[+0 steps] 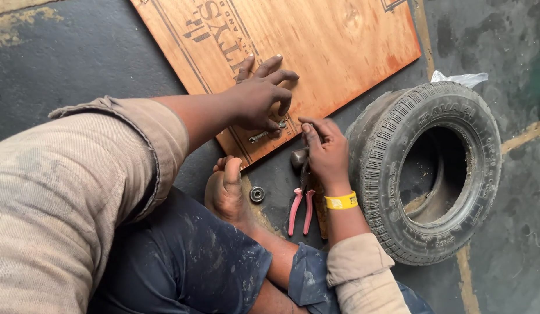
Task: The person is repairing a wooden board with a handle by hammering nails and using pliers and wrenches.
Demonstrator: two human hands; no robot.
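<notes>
Head view: left hand [257, 99] pinches a metal fitting [267, 133] on the plywood board [316, 46]; right hand [326, 152] pinches something small beside it, fitting not yet fixed; pink-handled pliers [301, 208] idle below the board.

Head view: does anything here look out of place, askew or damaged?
The plywood board lies askew on the floor. The person's bare foot presses on its corner beside a loose bearing. Pink-handled pliers lie under the right hand. A tyre lies flat alongside. No damage shows.
</notes>
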